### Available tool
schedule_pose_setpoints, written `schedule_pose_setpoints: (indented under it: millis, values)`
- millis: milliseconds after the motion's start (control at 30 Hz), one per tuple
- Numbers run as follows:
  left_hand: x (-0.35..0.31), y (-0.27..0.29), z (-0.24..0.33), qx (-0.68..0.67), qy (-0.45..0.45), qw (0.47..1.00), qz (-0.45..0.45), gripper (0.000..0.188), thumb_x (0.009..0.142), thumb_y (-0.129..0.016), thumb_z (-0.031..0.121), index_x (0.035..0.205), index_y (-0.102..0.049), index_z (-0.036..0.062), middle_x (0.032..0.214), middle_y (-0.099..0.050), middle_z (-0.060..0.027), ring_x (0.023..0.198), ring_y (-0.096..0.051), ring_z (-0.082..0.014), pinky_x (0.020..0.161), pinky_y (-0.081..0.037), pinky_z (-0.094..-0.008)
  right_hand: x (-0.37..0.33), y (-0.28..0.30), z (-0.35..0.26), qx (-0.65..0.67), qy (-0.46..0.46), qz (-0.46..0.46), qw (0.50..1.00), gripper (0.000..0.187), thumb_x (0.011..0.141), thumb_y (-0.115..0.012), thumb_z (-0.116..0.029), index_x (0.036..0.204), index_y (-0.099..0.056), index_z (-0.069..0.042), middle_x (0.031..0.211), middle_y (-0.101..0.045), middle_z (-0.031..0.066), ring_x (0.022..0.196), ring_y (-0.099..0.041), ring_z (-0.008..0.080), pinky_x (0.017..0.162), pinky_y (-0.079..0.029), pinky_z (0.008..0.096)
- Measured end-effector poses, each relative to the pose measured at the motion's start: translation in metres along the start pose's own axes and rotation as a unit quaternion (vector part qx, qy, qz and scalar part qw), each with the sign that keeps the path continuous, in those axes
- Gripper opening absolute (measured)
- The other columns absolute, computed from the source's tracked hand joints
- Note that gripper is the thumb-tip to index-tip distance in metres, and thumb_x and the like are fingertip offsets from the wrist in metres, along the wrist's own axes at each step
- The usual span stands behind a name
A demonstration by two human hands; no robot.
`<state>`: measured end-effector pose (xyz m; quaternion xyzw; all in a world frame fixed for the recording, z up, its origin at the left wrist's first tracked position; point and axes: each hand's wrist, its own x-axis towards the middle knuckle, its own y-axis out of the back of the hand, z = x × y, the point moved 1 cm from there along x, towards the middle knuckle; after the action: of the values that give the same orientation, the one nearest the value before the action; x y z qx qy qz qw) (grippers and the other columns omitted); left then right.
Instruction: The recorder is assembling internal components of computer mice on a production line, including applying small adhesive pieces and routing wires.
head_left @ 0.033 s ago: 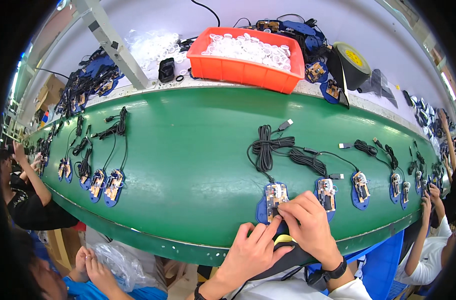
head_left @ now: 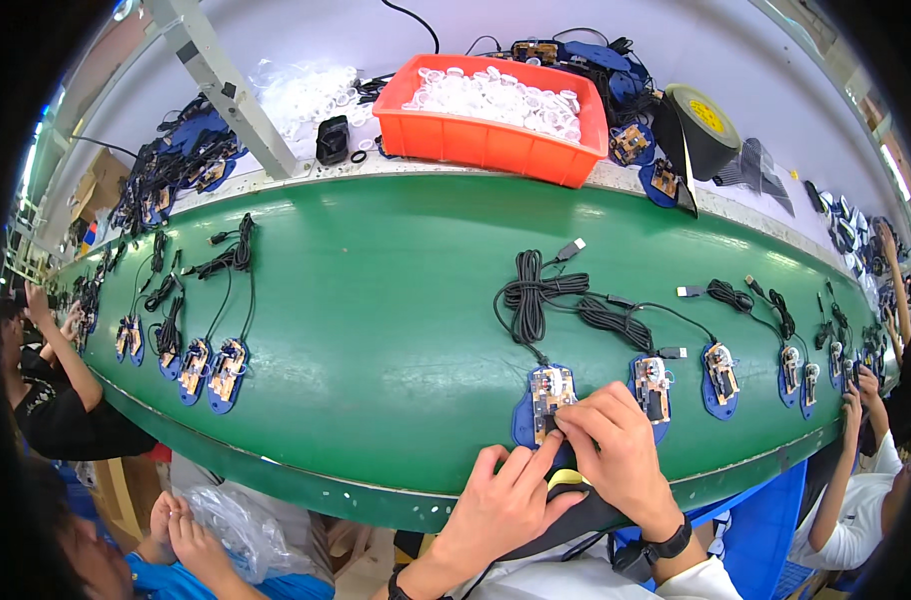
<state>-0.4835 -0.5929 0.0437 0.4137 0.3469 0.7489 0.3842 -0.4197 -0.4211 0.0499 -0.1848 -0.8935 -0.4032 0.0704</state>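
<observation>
Mouse base point(head_left: 546, 400), blue with an exposed circuit board, lies at the near edge of the green belt point(head_left: 376, 330), its black cable point(head_left: 531, 295) coiled just behind it. Left of it, well apart, a pair of similar bases point(head_left: 211, 370) rests on the belt. Left hand point(head_left: 501, 505) has its fingertips pinched against the lower end of the mouse base. Right hand point(head_left: 616, 450) curls its fingers closed over the same end, touching the board. A second base point(head_left: 654, 388) sits just beside the right hand. An orange bin point(head_left: 491, 140) of clear parts stands behind the belt.
</observation>
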Motion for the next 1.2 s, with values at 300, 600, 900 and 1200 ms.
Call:
schedule_pose_setpoints:
  millis: [300,600,900,1200]
  values:
    - [-0.002,0.002,-0.001,0.002,-0.008,1.0,-0.005,0.048,0.09,-0.078,0.043,0.08,-0.072,-0.004,0.132,-0.069,-0.0152,0.09,-0.059,-0.0239,0.085,-0.049,-0.0411,0.005,-0.003,-0.008,-0.081,-0.044,0.042,0.995,0.014,0.08,-0.083,-0.002,0.091,-0.077,-0.007,0.12,-0.055,0.0175,0.105,-0.053,0.0342,0.083,-0.047,0.0441]
    - [-0.007,-0.002,-0.001,0.004,-0.021,1.0,-0.014,0.05,0.089,-0.078,0.042,0.068,-0.066,-0.002,0.135,-0.067,-0.0199,0.092,-0.06,-0.0257,0.089,-0.05,-0.0428,0.007,-0.009,-0.001,0.02,-0.169,0.014,0.985,0.103,0.073,-0.084,-0.001,0.16,-0.029,0.001,0.138,-0.041,0.0235,0.132,-0.043,0.0401,0.115,-0.036,0.049]
    - [-0.01,0.004,0.001,0.024,-0.002,1.0,-0.005,0.051,0.089,-0.076,0.045,0.071,-0.068,-0.0019,0.137,-0.065,-0.0245,0.098,-0.062,-0.0273,0.099,-0.048,-0.0454,0.013,-0.016,-0.005,0.01,-0.18,0.084,0.98,0.088,0.077,-0.075,0.003,0.156,-0.038,-0.001,0.134,-0.047,0.021,0.13,-0.045,0.0391,0.116,-0.034,0.0484]
    - [-0.008,-0.003,0.005,0.007,-0.009,1.0,0.027,0.051,0.094,-0.072,0.044,0.075,-0.068,-0.003,0.139,-0.064,-0.0248,0.108,-0.062,-0.031,0.103,-0.047,-0.0489,0.01,0.001,-0.002,-0.036,-0.106,-0.008,0.994,0.073,0.072,-0.072,0.01,0.142,-0.056,-0.003,0.134,-0.049,0.0199,0.129,-0.046,0.0395,0.114,-0.037,0.0461]
